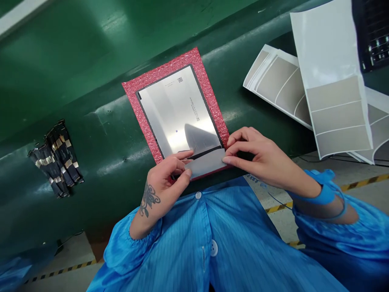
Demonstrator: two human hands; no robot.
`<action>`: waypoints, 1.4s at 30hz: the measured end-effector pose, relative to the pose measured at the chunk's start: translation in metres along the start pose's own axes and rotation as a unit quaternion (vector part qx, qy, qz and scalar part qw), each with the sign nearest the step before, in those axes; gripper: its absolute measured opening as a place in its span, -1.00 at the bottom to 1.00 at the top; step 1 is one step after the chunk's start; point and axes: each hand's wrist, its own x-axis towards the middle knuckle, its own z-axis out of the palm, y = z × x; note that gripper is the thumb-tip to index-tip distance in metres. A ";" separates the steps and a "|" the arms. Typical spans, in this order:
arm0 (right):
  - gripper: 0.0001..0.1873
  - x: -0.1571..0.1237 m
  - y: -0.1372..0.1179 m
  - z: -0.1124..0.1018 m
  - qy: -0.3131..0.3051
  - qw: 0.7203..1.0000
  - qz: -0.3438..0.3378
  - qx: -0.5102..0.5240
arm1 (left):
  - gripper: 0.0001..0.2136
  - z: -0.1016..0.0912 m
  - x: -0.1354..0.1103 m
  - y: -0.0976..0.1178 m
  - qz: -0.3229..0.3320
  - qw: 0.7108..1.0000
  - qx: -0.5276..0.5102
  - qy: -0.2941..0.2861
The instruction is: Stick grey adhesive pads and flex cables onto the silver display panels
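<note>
A silver-backed display panel (170, 109) lies on a pink foam sheet (179, 61) at the table's near edge. Across the panel's near end stretches a greyish translucent strip of film (206, 163), beside a black band. My left hand (168, 174) pinches the strip's left end between thumb and fingers, close to the panel's lower left corner. At the other end, my right hand (252, 152) has its thumb and index finger closed on the strip's right tip. How far the strip touches the panel I cannot tell.
Several black flex cables (57, 158) lie bundled on the green table (112, 134) at left. Sheets of grey adhesive labels (337, 105) overlap at right, near a black tray (378, 36). A blue wrist strap (322, 194) with a cord circles my right wrist.
</note>
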 end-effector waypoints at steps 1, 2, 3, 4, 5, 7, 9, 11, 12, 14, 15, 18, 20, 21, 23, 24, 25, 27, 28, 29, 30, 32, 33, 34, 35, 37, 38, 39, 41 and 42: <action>-0.88 0.002 0.004 -0.002 -0.002 1.000 -0.007 -0.008 | -0.82 0.000 0.002 -0.002 0.002 1.000 0.026 -0.003; -0.88 0.003 0.007 -0.002 -0.003 1.000 -0.012 -0.015 | -0.83 0.001 0.003 -0.005 0.006 0.998 0.055 -0.005; -0.88 0.004 0.010 -0.003 -0.005 1.000 -0.016 -0.020 | -0.83 0.001 0.004 -0.007 0.008 0.997 0.082 -0.006; -0.87 0.004 0.012 -0.002 -0.008 1.000 -0.018 -0.024 | -0.83 0.002 0.005 -0.009 0.004 0.995 0.103 -0.007; -0.87 0.004 0.014 -0.002 -0.011 0.999 -0.020 -0.028 | -0.83 0.002 0.005 -0.011 -0.004 0.993 0.115 -0.008; -0.87 0.004 0.015 0.000 -0.014 0.999 -0.022 -0.034 | -0.82 0.002 0.004 -0.013 -0.026 0.993 0.116 -0.013; -0.87 0.004 0.016 0.001 -0.010 0.999 -0.024 -0.040 | -0.82 0.003 0.004 -0.014 -0.041 0.993 0.105 -0.017; -0.87 0.003 0.018 0.001 -0.005 0.999 -0.029 -0.045 | -0.82 0.004 0.004 -0.014 -0.049 0.994 0.096 -0.017; -0.88 0.003 0.018 0.001 -0.005 0.998 -0.031 -0.047 | -0.82 0.004 0.004 -0.015 -0.051 0.994 0.092 -0.017; -0.88 0.003 0.020 0.002 -0.004 0.998 -0.037 -0.049 | -0.81 0.005 0.006 -0.016 -0.052 0.995 0.087 -0.016; -0.88 0.003 0.021 0.002 -0.004 0.998 -0.039 -0.050 | -0.81 0.006 0.007 -0.017 -0.051 0.995 0.085 -0.016; -0.88 0.003 0.022 0.002 -0.002 0.998 -0.041 -0.055 | -0.81 0.006 0.008 -0.018 -0.049 0.995 0.084 -0.015; -0.88 0.003 0.022 0.002 -0.003 0.997 -0.042 -0.057 | -0.82 0.007 0.008 -0.018 -0.048 0.995 0.086 -0.013; -0.88 0.003 0.022 0.002 -0.003 0.997 -0.043 -0.058 | -0.82 0.007 0.008 -0.018 -0.048 0.995 0.087 -0.012; -0.89 0.003 0.023 0.003 -0.002 0.997 -0.047 -0.057 | -0.82 0.007 0.009 -0.018 -0.047 0.995 0.088 -0.013; -0.89 0.003 0.023 0.003 0.000 0.997 -0.049 -0.058 | -0.82 0.007 0.009 -0.018 -0.047 0.995 0.090 -0.014; -0.88 0.003 0.023 0.003 0.001 0.997 -0.050 -0.058 | -0.82 0.007 0.009 -0.018 -0.047 0.995 0.091 -0.014; -0.88 0.003 0.023 0.003 0.004 0.997 -0.051 -0.060 | -0.81 0.007 0.009 -0.018 -0.048 0.994 0.095 -0.014; -0.88 0.003 0.023 0.003 0.005 0.997 -0.051 -0.061 | -0.81 0.006 0.009 -0.018 -0.048 0.994 0.096 -0.013; -0.88 0.003 0.023 0.003 0.004 0.997 -0.049 -0.061 | -0.82 0.006 0.009 -0.019 -0.049 0.994 0.097 -0.013; -0.88 0.003 0.023 0.003 0.003 0.997 -0.048 -0.060 | -0.82 0.006 0.009 -0.019 -0.049 0.994 0.098 -0.013; -0.88 0.003 0.023 0.003 -0.001 0.997 -0.043 -0.058 | -0.82 0.006 0.009 -0.019 -0.049 0.994 0.098 -0.014; -0.89 0.003 0.022 0.003 -0.004 0.998 -0.041 -0.057 | -0.82 0.006 0.009 -0.019 -0.050 0.994 0.098 -0.014; -0.89 0.003 0.022 0.003 -0.006 0.998 -0.040 -0.056 | -0.82 0.006 0.009 -0.019 -0.050 0.994 0.098 -0.014; -0.89 0.003 0.022 0.003 -0.007 0.998 -0.039 -0.055 | -0.82 0.006 0.009 -0.019 -0.050 0.994 0.097 -0.015; -0.89 0.003 0.022 0.002 -0.008 0.998 -0.041 -0.054 | -0.82 0.006 0.009 -0.019 -0.048 0.994 0.098 -0.016; -0.89 0.003 0.023 0.002 -0.007 0.998 -0.042 -0.054 | -0.82 0.006 0.009 -0.019 -0.047 0.994 0.098 -0.017; -0.88 0.003 0.023 0.003 -0.006 0.998 -0.043 -0.054 | -0.82 0.006 0.009 -0.019 -0.046 0.994 0.097 -0.017; -0.88 0.003 0.023 0.003 -0.004 0.998 -0.044 -0.055 | -0.82 0.006 0.009 -0.019 -0.046 0.994 0.095 -0.018; -0.88 0.003 0.023 0.003 -0.004 0.998 -0.044 -0.055 | -0.82 0.006 0.009 -0.019 -0.047 0.994 0.094 -0.018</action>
